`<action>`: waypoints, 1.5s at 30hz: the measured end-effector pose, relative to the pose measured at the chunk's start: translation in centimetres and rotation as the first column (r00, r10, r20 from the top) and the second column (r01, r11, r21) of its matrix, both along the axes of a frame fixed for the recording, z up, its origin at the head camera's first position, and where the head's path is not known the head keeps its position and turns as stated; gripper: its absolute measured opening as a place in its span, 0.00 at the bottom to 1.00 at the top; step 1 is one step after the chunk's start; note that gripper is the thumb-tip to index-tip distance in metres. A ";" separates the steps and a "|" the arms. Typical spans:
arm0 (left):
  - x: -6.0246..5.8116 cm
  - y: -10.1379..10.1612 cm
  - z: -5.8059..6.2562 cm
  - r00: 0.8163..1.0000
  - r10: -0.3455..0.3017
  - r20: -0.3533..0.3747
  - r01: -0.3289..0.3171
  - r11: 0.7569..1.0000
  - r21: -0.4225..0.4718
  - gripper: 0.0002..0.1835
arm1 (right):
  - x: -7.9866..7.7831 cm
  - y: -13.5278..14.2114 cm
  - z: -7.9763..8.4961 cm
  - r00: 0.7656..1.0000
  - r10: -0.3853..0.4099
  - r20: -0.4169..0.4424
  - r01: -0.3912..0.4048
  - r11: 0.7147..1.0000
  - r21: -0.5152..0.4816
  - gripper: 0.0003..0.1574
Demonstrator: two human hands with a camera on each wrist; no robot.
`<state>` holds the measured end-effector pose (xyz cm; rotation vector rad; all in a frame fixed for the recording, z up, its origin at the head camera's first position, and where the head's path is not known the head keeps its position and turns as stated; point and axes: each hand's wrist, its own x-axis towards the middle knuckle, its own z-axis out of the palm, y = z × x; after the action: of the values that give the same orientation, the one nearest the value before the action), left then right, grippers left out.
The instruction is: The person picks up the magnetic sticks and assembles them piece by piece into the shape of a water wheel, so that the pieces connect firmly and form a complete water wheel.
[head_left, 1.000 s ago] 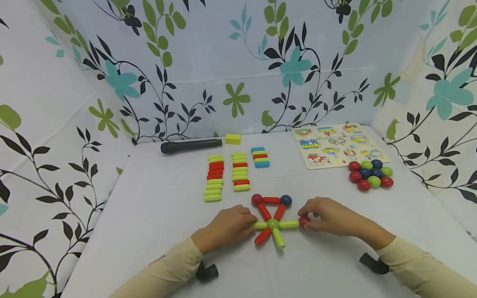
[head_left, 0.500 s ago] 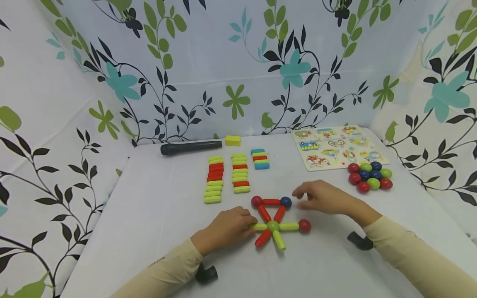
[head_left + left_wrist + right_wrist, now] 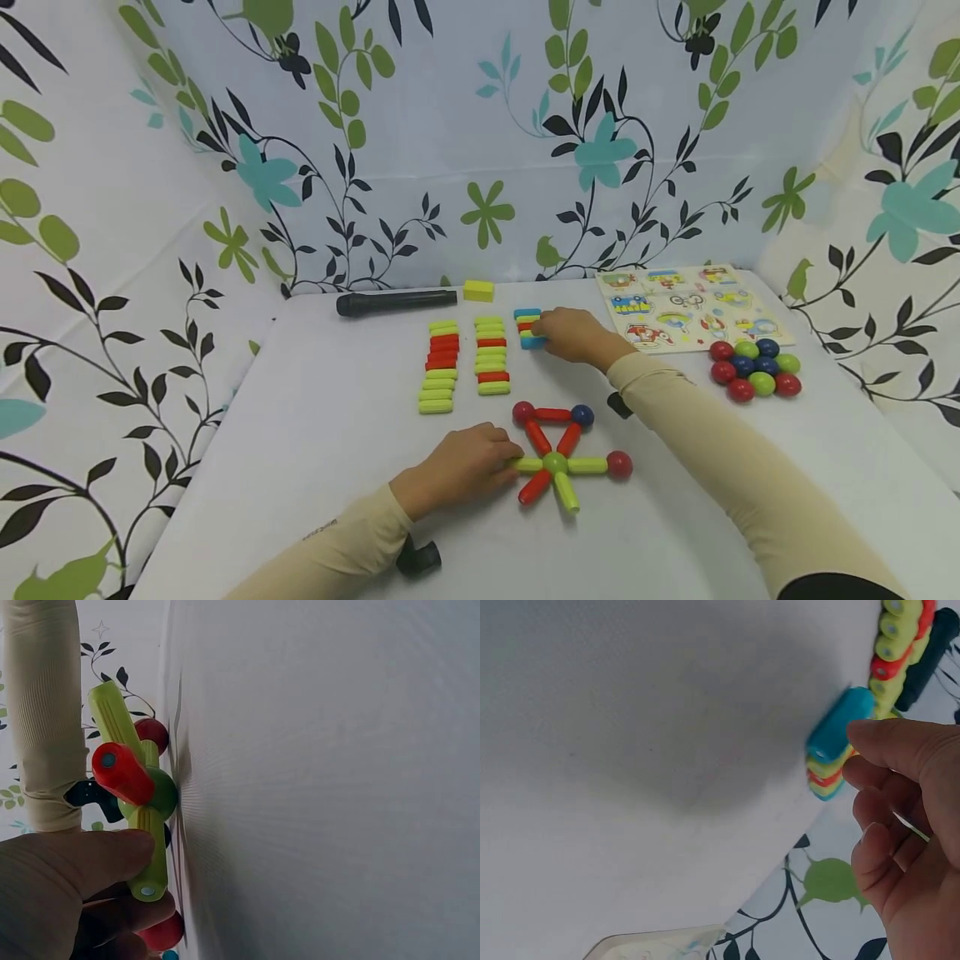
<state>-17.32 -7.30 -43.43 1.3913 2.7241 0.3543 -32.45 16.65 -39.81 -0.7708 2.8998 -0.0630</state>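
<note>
Left hand (image 3: 465, 471) pinches a green stick (image 3: 150, 862); right hand (image 3: 573, 335) meets a blue stick (image 3: 840, 726)

The left hand grips the left end of a ball-and-stick figure (image 3: 556, 463) on the near part of the table (image 3: 345, 400), thumb and fingers on opposite sides of the green stick. That stick joins a green ball (image 3: 555, 461) at the figure's middle, from which more red and green sticks spread. A red ball (image 3: 619, 465) caps the right arm; at the far side, another red ball (image 3: 523, 412) and a blue ball (image 3: 582, 416) are linked by a red stick (image 3: 552, 414).

Farther off, the right hand has its thumb and forefinger at the blue stick, the nearest in a short row; whether they are closed on it I cannot tell. Left of that row lie two longer rows of red and green sticks (image 3: 492, 362).

A black microphone (image 3: 397, 302) and a yellow block (image 3: 478, 291) lie along the far edge. At far right, a cluster of coloured balls (image 3: 766, 365) sits just beside a picture board (image 3: 693, 312).
</note>
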 end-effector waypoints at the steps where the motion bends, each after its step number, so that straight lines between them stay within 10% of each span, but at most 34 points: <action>1: 0.0 0.0 -0.1 1.000 -0.003 -0.005 0.003 1.000 0.000 0.16 | -0.2 -0.1 -0.2 1.000 -0.001 0.002 0.001 1.000 0.015 0.20; 22: -0.1 -0.1 -0.5 0.998 -0.014 -0.057 0.015 1.000 0.007 0.14 | -0.5 -1.7 -1.6 0.984 -0.174 0.039 0.170 0.983 0.074 0.14; 33: -0.2 -0.2 -0.3 0.997 -0.027 -0.070 0.029 0.999 0.021 0.13 | 6.9 4.5 2.3 0.930 -0.211 0.300 0.304 0.901 -0.310 0.11; 45: -0.4 -0.1 -0.5 0.997 -0.040 -0.059 0.043 0.998 0.048 0.13 | 13.2 7.0 -0.5 0.835 -0.260 0.485 0.446 0.835 -0.321 0.08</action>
<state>-17.72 -7.40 -43.92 1.4915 2.7455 0.3864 -19.26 23.60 -40.33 -0.1874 2.5748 -0.8214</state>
